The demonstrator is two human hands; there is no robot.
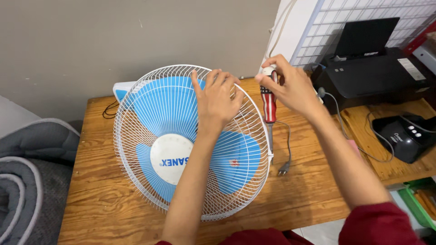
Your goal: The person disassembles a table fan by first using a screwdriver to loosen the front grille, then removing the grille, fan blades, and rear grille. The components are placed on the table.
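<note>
Left hand [217, 97] is pressing flat, fingers spread, on the white fan guard [150, 181] lying over the blue blades [163, 104]. Right hand [290, 86] is clamped on a striped screwdriver [269, 106], tip down at the rim just below it. Step looks like rim-fastener work; next needs a steady tip seat.
</note>
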